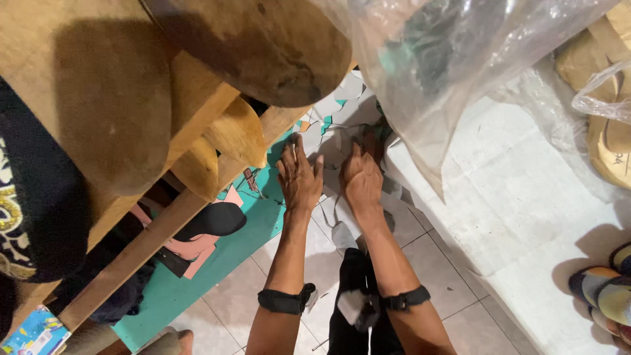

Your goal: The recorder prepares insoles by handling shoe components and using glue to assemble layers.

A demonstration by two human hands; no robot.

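Note:
I look straight down at a tiled floor. My left hand lies flat with fingers spread on grey and white cut sheet scraps near a green mat. My right hand rests beside it on the same scraps; its fingers point away and reach under a clear plastic bag, so their tips are partly hidden. Neither hand visibly grips anything. Black bands sit on both forearms.
A wooden bench frame with rounded wooden blocks fills the left. A black shoe piece and pink sheets lie under it. A white covered surface runs along the right, with bagged soles and striped pieces.

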